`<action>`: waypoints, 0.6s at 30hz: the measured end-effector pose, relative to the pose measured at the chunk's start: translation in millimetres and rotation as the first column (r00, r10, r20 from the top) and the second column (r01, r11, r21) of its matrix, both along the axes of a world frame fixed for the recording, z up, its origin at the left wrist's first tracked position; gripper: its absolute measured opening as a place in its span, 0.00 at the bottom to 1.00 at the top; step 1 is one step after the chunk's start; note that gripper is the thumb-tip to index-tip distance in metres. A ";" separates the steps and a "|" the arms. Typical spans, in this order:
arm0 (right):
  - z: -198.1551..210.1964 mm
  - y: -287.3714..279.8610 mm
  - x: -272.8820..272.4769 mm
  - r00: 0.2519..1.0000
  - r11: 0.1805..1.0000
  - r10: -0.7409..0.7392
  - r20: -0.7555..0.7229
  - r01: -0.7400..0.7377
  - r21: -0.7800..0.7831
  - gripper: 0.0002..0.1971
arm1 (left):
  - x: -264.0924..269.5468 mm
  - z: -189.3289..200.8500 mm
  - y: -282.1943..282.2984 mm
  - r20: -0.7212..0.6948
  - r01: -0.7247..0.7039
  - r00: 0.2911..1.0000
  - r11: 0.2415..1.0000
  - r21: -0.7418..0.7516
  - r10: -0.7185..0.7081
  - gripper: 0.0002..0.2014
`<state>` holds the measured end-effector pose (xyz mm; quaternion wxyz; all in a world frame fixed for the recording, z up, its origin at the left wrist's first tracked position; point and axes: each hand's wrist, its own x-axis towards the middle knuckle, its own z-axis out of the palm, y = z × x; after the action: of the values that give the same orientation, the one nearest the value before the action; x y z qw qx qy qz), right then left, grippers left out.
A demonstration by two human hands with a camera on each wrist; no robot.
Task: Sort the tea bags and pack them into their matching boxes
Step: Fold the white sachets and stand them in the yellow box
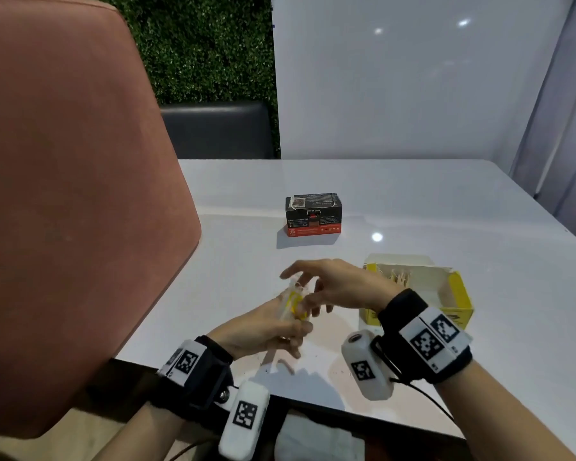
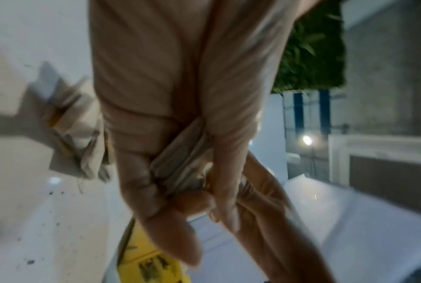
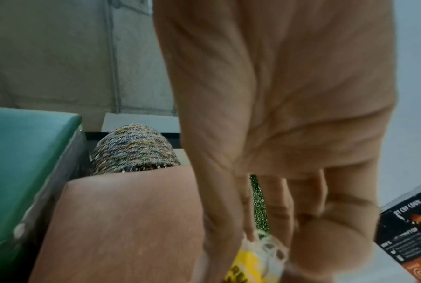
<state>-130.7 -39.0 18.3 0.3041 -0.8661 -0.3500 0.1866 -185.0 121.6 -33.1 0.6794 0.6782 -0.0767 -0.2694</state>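
Note:
My left hand point(image 1: 280, 327) grips a bundle of tea bags point(image 1: 293, 302) with yellow tags just above the table's near edge. In the left wrist view its fingers point(image 2: 156, 191) curl round the stacked tea bags point(image 2: 180, 162). My right hand point(image 1: 313, 294) reaches over from the right, and its thumb and fingers pinch the yellow tags and strings point(image 3: 255, 262) at the bundle's top, index finger stretched out. The open yellow box point(image 1: 456, 294) lies to the right behind my right wrist, with tea bags inside. The closed black and red box point(image 1: 313, 216) stands farther back, mid-table.
A pink chair back point(image 1: 64, 211) rises close on the left, right by the white table point(image 1: 413, 211). A dark seat point(image 1: 217, 131) and a white wall panel stand beyond the far edge. Dark crumbs point(image 2: 49, 210) speckle the table near my hands.

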 end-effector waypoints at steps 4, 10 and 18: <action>-1.6 -11.7 -11.8 0.999 1.000 0.024 0.044 -0.025 0.015 0.17 | 0.8 10.3 -12.4 0.089 0.113 0.986 0.965 0.238 -0.138 0.16; -5.9 -37.0 -24.4 0.997 0.992 -0.060 0.046 0.054 0.116 0.13 | 18.4 10.1 -21.4 0.131 0.156 0.963 0.886 0.438 -0.234 0.52; 21.4 -113.1 3.3 0.847 0.932 -0.357 0.395 0.350 0.091 0.07 | 56.3 28.3 -72.8 0.351 -0.029 0.922 0.875 0.484 -0.163 0.65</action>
<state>-127.4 -152.1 39.7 0.2611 -0.9328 -0.2413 -0.0586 -128.7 48.8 -4.9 0.4520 0.8612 -0.1620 -0.1668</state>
